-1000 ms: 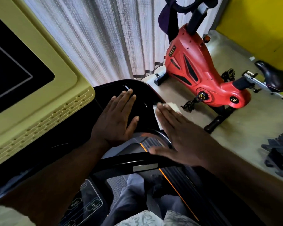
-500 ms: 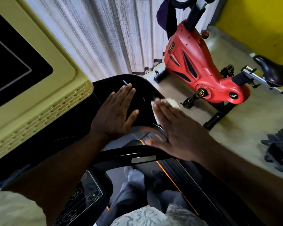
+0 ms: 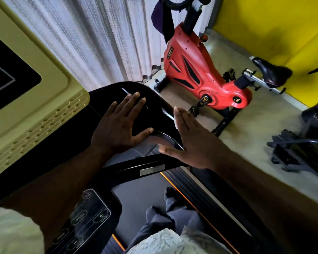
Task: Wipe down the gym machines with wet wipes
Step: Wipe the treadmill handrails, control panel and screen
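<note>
I stand on a treadmill whose glossy black side panel curves in front of me. My left hand lies flat on that panel, fingers spread, holding nothing. My right hand presses flat along the panel's right edge, on top of a white wet wipe. Only a thin sliver of the wipe shows beside the fingers. The black handlebar with a silver sensor plate crosses below both hands.
A cream-yellow console fills the left. A button panel sits at the lower left, and the belt with my legs lies below. A red exercise bike stands by the white curtain. Black equipment lies on the floor at right.
My right hand has slid over the wipe along the panel edge, so much less of the wipe shows. My left hand stays flat in the same spot.
</note>
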